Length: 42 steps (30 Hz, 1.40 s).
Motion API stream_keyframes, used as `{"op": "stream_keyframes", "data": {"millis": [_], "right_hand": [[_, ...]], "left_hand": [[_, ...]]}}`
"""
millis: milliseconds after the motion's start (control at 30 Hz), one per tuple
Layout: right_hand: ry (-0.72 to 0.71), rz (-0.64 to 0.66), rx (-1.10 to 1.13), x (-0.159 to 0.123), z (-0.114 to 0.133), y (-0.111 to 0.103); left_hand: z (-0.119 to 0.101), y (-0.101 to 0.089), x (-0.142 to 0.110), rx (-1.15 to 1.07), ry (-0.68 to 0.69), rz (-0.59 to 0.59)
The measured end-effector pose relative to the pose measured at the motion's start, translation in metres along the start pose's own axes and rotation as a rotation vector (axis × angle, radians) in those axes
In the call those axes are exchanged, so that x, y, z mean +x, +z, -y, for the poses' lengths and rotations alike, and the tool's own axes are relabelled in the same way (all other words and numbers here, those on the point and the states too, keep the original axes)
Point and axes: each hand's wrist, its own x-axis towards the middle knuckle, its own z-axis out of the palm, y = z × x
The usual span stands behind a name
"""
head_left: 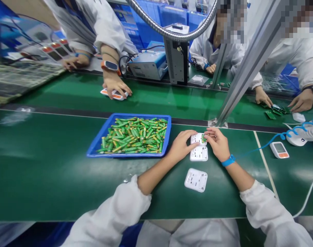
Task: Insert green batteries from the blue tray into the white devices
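Note:
My left hand (181, 144) grips the far one of three white plastic devices, which lies face down on the green bench; thumb and fingers press on its left side. My right hand (218, 144), with a blue wrist strap (228, 160), pinches a green battery (203, 138) at the right end of the far device (196, 138). Fingers partly hide that end. Directly nearer me, close against it, is a second white device (199, 154), and a third device (196, 179) lies apart, closer still. Left of my hands, a blue tray (132, 155) holds many green batteries.
Across the bench a co-worker's hand (115, 85) rests on a white-and-orange device. Another person's hands handle green circuit boards (276, 110) at right. A metal post (245, 65) rises behind my right hand. A device with a screen (279, 150) and a blue coiled cord (300, 127) lie right.

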Motion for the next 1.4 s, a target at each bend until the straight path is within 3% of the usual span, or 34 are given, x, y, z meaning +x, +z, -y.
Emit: {"op": "stream_keyframes", "data": {"millis": [133, 267, 533, 667, 900, 1033, 1400], "right_hand": [[-0.120, 0.031, -0.248, -0.003, 0.002, -0.001], [-0.232, 0.149, -0.370, -0.003, -0.002, -0.004], [-0.283, 0.289, -0.568, -0.023, -0.003, 0.002], [-0.233, 0.270, -0.661, -0.033, 0.001, 0.009], [-0.209, 0.183, -0.567, -0.026, -0.001, 0.008], [-0.210, 0.205, -0.578, -0.022, 0.001, 0.010], [-0.153, 0.152, -0.578, -0.023, 0.020, 0.016]], "left_hand": [[-0.002, 0.000, 0.000, -0.005, -0.008, -0.008], [-0.004, -0.001, 0.000, -0.007, -0.023, -0.013], [-0.007, -0.004, 0.000, -0.008, -0.031, -0.008], [-0.004, -0.005, 0.001, -0.002, -0.009, 0.001], [-0.002, -0.006, 0.002, 0.029, 0.000, 0.017], [0.001, -0.006, 0.002, 0.050, 0.012, 0.019], [0.011, -0.009, -0.002, 0.102, -0.026, 0.032]]}}
